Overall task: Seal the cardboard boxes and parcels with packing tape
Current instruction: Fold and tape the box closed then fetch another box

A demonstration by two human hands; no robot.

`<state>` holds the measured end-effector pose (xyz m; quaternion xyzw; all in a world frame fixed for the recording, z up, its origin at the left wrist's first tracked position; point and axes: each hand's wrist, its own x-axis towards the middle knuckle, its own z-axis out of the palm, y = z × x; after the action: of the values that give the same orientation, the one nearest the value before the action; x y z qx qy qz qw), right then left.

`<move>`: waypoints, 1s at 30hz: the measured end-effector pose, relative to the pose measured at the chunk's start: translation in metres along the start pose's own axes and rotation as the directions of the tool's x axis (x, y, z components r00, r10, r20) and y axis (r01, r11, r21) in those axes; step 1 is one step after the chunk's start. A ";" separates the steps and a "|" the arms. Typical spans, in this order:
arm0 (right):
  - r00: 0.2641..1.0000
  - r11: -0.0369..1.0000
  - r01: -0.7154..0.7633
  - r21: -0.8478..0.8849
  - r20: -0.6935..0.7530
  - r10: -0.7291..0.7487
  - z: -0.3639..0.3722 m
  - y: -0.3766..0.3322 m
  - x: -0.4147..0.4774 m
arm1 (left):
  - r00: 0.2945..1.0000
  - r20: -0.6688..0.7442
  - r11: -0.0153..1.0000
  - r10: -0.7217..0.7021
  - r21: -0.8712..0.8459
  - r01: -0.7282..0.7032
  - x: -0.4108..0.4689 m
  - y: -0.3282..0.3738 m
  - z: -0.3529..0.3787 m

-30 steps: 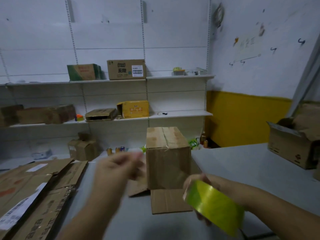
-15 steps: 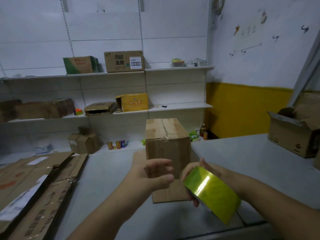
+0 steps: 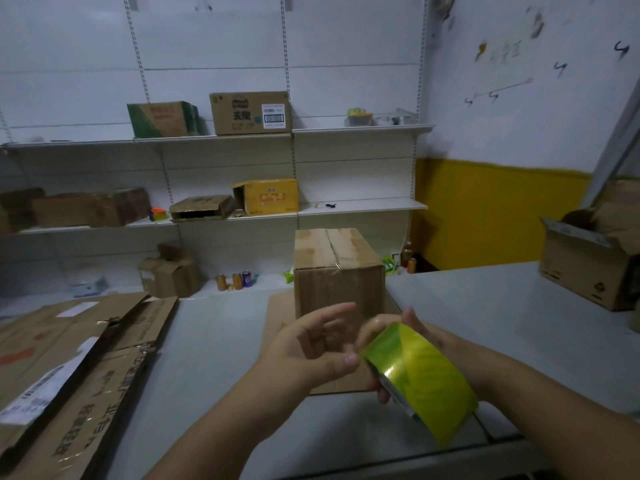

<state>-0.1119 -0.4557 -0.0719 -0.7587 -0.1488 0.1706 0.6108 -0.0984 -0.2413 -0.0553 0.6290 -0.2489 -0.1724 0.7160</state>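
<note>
- Finding the tape's free end looks like the step in hand; no strip is pulled off the roll yet
- right hand grips the yellow-green tape roll, fingers curled round it, above the near edge of the grey table
- left hand holds nothing; fingers loose and spread, thumb tip touching the roll's near rim, apparently feeling for the tape end
- cardboard box stands upright just beyond both hands, on a flat cardboard sheet; top flaps are closed and meet at a centre seam; a faint glint at the seam's near end may be tape, cannot tell for sure
- flattened cartons lie at the table's left; an open carton sits well apart at the right; shelves behind carry more boxes
- next move calls for lifting the tape end with a nail, pinching it, drawing out a strip, then sticking it on the box front and running it over the top seam
- risk, as a guess: the end may be hard to find on the glossy roll, or the tape may fold onto itself
</note>
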 end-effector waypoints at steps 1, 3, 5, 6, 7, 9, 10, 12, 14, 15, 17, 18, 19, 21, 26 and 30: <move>1.000 0.995 0.011 0.096 -0.012 -0.010 -0.002 0.003 0.003 | 0.999 -0.033 1.000 0.011 0.014 -0.010 0.000 0.000 0.000; 1.000 0.979 0.008 0.204 0.002 -0.009 -0.006 0.007 0.009 | 0.990 -0.136 0.998 0.029 0.057 -0.021 0.002 -0.001 0.002; 1.000 0.973 -0.016 0.232 0.001 0.017 -0.009 0.009 0.011 | 0.976 -0.217 0.999 0.025 0.042 -0.016 0.004 -0.002 0.003; 1.000 0.973 -0.018 0.231 0.011 0.016 -0.009 0.011 0.011 | 0.974 -0.227 1.000 0.016 0.018 -0.012 0.004 -0.002 0.003; 1.000 0.974 -0.023 0.225 0.000 0.024 -0.010 0.013 0.011 | 0.976 -0.218 1.000 0.011 0.002 -0.011 0.004 -0.002 0.003; 1.000 0.978 -0.002 0.208 -0.024 0.008 -0.009 0.013 0.010 | 0.986 -0.165 1.000 0.019 -0.001 -0.019 0.005 -0.004 0.001; 0.999 0.983 0.003 0.186 -0.036 0.004 -0.009 0.013 0.010 | 0.990 -0.137 1.000 0.023 -0.002 -0.023 0.005 -0.004 0.001; 0.996 0.994 0.003 0.112 -0.094 0.008 -0.007 0.013 0.010 | 0.996 -0.091 1.000 0.024 0.002 -0.024 0.004 -0.003 0.003; 0.992 1.000 0.003 0.001 -0.126 -0.002 -0.004 0.008 0.007 | 0.998 -0.064 0.999 -0.001 0.038 0.004 0.005 -0.001 0.004; 0.991 0.998 0.015 -0.064 -0.130 -0.023 -0.001 0.004 0.005 | 0.998 -0.056 0.997 -0.023 0.066 0.027 0.005 0.000 0.005; 0.993 0.984 0.042 -0.170 -0.104 -0.060 0.006 -0.007 0.000 | 0.996 -0.048 0.991 -0.075 0.107 0.080 0.006 0.003 0.006; 0.994 0.976 0.053 -0.209 -0.085 -0.073 0.009 -0.011 -0.001 | 0.994 -0.050 0.988 -0.097 0.116 0.103 0.007 0.004 0.006; 0.993 0.969 0.065 -0.238 -0.079 -0.086 0.011 -0.013 -0.003 | 0.992 -0.057 0.986 -0.110 0.121 0.116 0.007 0.004 0.006; 0.992 0.959 0.078 -0.271 -0.075 -0.102 0.013 -0.014 -0.003 | 0.992 -0.073 0.984 -0.106 0.138 0.115 0.008 0.004 0.004; 0.994 0.969 0.072 -0.238 -0.067 -0.090 0.011 -0.013 -0.005 | 0.996 -0.091 0.966 -0.013 0.255 0.036 0.007 0.004 -0.004; 0.994 0.964 0.091 -0.251 -0.030 -0.102 0.003 0.000 0.004 | 0.991 -0.094 0.902 0.100 0.429 -0.050 0.006 0.009 -0.005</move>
<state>-0.1101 -0.4511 -0.0733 -0.8249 -0.1927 0.1043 0.5211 -0.0913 -0.2397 -0.0462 0.7689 -0.2633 -0.0500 0.5805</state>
